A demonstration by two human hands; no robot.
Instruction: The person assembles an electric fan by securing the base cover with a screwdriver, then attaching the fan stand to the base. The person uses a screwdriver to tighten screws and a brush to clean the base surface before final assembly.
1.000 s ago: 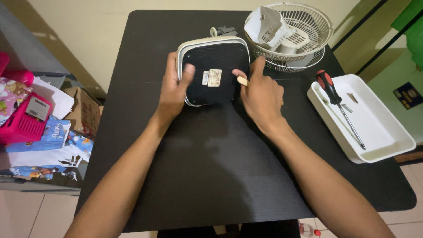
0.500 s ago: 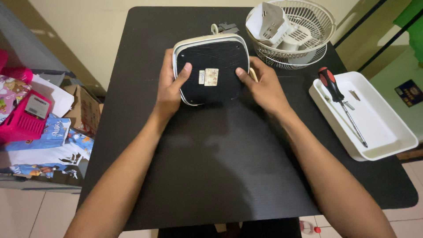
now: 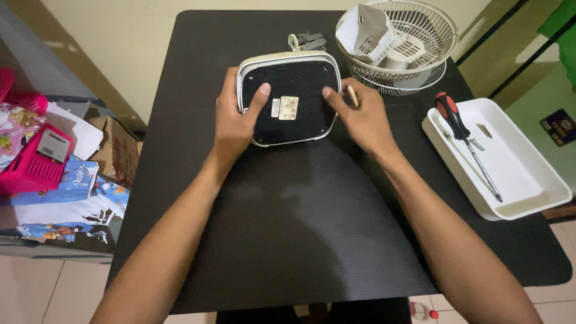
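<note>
Far out beyond the left hand, off the edge of the table [image 3: 180,198], a pink plastic basket [image 3: 33,165] sits among a heap of printed paper packs [image 3: 66,198], with an open cardboard box [image 3: 117,147] a little nearer the table edge; what the basket holds cannot be made out. The left hand [image 3: 234,123] grips the left side of a square fan base [image 3: 289,99], fingers wrapped round its cream rim and the thumb pressed flat on the black underside. The fan base lies upside down on the table between the two hands, a small label at the middle of its dark bottom plate, and a cord with a grey plug [image 3: 307,41] shows just past its far edge. The right hand [image 3: 360,117] closes on the right side of the fan base, its thumb lying on the black plate and its fingers curled at the rim. Beyond the right hand, a round white wire fan grille [image 3: 420,72] rests like a bowl and holds loose white plastic housing parts [image 3: 375,33]. Well to the right of the right hand stands a white rectangular tray [image 3: 528,192], and in it lie a screwdriver [image 3: 459,129] with a red and black handle and a small screw [image 3: 485,129] just beside its shaft.
</note>
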